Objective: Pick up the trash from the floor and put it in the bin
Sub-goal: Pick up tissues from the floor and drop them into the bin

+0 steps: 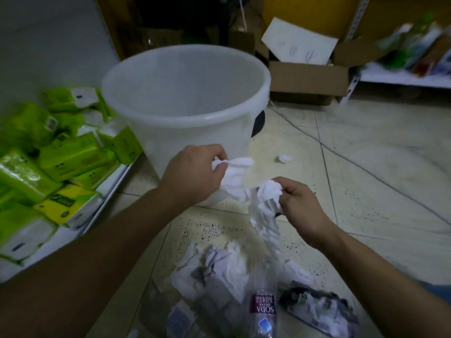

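A translucent white bin (188, 111) stands on the tiled floor ahead of me, and no trash shows inside it. My left hand (192, 172) grips one end of a long strip of white tissue paper (261, 215) just in front of the bin's wall. My right hand (300, 206) holds a crumpled wad of the same tissue, whose tail hangs down to the floor. Below my hands lies a heap of crumpled tissues (212, 272), a clear soda bottle (264, 313) and a dark wrapper (319, 311). One small tissue ball (284, 158) lies right of the bin.
A low white shelf (80, 228) on the left carries several green and yellow tissue packs (70, 157). An open cardboard box (307, 79) sits behind the bin on the right. Another shelf with goods (415, 52) is at the far right. A thin cable (302, 132) crosses the floor.
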The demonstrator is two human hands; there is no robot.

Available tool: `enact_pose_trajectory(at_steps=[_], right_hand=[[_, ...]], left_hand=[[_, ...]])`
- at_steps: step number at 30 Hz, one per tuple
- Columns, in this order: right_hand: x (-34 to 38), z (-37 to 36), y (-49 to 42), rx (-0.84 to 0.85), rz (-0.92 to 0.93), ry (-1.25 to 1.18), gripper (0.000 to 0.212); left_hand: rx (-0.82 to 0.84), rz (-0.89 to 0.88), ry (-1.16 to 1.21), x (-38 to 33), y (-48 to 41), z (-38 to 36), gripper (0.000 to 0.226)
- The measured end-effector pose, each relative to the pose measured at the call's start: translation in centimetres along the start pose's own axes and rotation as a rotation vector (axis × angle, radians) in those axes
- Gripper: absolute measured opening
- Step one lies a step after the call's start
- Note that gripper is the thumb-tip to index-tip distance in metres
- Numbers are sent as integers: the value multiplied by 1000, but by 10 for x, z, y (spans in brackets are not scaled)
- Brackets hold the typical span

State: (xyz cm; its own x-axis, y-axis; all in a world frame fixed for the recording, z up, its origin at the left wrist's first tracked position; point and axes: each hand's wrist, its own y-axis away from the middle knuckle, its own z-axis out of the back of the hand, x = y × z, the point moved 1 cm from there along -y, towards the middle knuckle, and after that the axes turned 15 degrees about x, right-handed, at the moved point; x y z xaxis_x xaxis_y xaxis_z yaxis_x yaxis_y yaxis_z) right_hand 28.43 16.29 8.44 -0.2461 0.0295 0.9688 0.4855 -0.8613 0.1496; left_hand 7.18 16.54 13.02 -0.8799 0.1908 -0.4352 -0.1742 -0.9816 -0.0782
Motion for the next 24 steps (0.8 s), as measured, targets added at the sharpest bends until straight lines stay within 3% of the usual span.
enact_pose_trajectory(at_steps=[5,10,14,17,19,21,22,24], right_hand=[[35,3,-1,142,-20,116,28],[84,16,-9,10,119,19,23],[149,25,-38,-44,207,91,30],[187,17,-73,-19,183,279,25],[196,8,-98,66,97,513,43],[195,2,-116,121,-44,911,60],[192,2,-119,97,-88,1076,62],[185,12,-118,32,-110,1204,62]], left_hand=[[-32,-55,-57,-21,-15,51,12],[-119,-62,-59,-16,-28,96,11],[-255,34,4,3,-45,128,13],[-213,155,34,23,-53,130,30],[-79,236,-2,31,-54,121,46],[47,312,-69,35,-55,112,58],[59,334,-108,33,-55,108,59],[-67,262,-197,25,-54,105,51]])
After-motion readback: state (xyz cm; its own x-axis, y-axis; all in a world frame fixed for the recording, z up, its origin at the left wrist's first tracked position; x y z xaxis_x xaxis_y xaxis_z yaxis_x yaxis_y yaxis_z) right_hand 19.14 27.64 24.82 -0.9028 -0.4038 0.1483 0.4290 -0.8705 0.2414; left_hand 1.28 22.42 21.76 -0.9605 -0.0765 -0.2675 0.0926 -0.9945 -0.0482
